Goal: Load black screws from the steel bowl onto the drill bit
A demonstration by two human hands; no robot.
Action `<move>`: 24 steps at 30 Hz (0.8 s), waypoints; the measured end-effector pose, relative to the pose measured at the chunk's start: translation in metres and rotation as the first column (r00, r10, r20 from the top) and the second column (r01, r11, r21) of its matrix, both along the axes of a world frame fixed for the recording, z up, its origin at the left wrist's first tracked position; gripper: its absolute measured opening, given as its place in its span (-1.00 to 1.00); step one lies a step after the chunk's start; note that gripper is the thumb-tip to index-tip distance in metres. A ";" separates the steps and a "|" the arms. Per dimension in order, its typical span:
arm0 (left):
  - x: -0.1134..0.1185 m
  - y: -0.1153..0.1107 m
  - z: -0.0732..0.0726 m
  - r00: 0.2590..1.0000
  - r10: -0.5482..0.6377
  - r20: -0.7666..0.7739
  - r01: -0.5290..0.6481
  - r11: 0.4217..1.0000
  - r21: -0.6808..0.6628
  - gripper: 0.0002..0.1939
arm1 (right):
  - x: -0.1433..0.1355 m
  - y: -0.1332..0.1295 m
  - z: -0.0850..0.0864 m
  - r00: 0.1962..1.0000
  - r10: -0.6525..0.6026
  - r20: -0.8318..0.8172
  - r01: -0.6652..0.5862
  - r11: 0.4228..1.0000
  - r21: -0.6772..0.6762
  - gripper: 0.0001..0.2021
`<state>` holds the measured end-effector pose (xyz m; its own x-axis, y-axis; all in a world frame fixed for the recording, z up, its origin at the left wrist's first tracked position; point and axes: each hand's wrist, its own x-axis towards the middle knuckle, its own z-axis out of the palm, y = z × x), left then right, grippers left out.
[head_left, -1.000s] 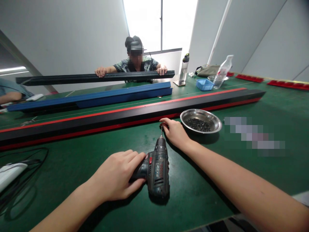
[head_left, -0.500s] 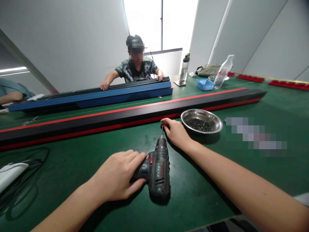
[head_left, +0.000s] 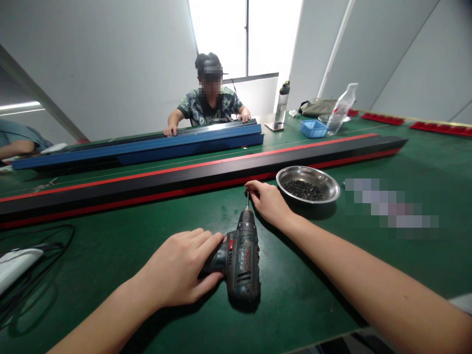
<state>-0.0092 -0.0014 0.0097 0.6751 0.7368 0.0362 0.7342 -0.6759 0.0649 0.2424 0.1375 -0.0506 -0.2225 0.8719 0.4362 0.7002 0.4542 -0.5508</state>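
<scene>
My left hand (head_left: 186,268) is wrapped round the handle of a black cordless drill (head_left: 243,265), which points away from me over the green table. A thin bit (head_left: 248,200) sticks out of its chuck. At the bit's tip, the thumb and fingers of my right hand (head_left: 267,199) are pinched together. A small dark piece seems to be between them, too hidden to name. Just beyond the fingertips lies a long black bar with red edges (head_left: 199,169). Right of my right hand stands a steel bowl (head_left: 334,192) holding many small black pieces (head_left: 304,191).
Across the table a person (head_left: 206,108) rests both hands on dark strips by a blue bar (head_left: 191,145). Behind the black bar stand a blue tray (head_left: 313,129), a clear bottle (head_left: 341,110) and a drink flask (head_left: 281,105). Cables (head_left: 55,265) lie at left.
My hands and the drill stay in place. The person opposite has shifted slightly right, one hand sliding right along the dark strips.
</scene>
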 end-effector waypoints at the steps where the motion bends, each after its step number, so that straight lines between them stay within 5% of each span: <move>1: 0.000 0.000 0.000 1.000 -0.001 -0.003 0.001 1.000 -0.001 -0.51 | 0.000 0.000 0.000 1.000 0.003 0.000 -0.003 1.000 0.000 -0.74; 24: 0.003 -0.002 0.004 0.998 0.033 -0.057 -0.035 0.999 -0.035 -0.51 | 0.003 -0.003 0.007 0.993 0.038 -0.110 -0.043 0.998 -0.048 -0.66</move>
<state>-0.0066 -0.0035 0.0141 0.6499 0.7595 -0.0279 0.7598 -0.6484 0.0467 0.2453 0.1346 -0.0432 -0.2114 0.8847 0.4154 0.6165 0.4505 -0.6457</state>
